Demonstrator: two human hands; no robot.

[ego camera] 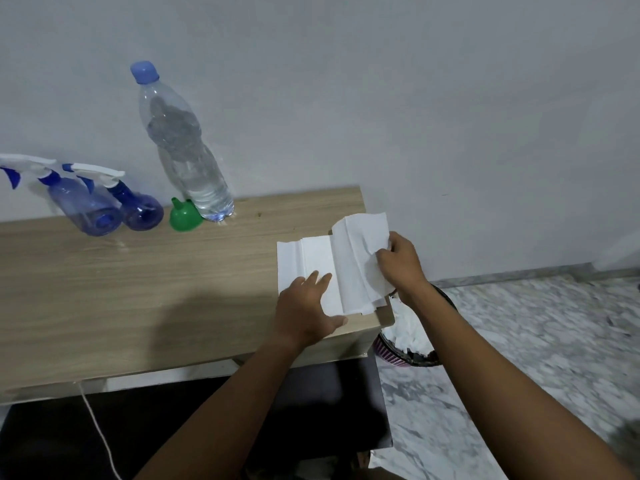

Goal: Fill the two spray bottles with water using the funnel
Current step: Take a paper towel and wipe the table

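Observation:
Two blue spray bottles, one (81, 206) at the far left and one (138, 206) beside it, stand on the wooden table (138, 289) with white trigger heads on. A green funnel (184, 215) lies mouth-down to their right. Behind it stands a large clear water bottle (187, 157) with a blue cap, partly full. At the table's right end lies a stack of white paper towels (311, 258). My left hand (306, 311) presses flat on the stack. My right hand (401, 261) pinches the top towel (360, 244), which is lifted off the stack.
A dark bin (412, 344) holding crumpled white paper stands on the marble floor just beyond the table's right edge. A white wall rises close behind the table. A thin cord (95, 427) hangs below the table's front edge.

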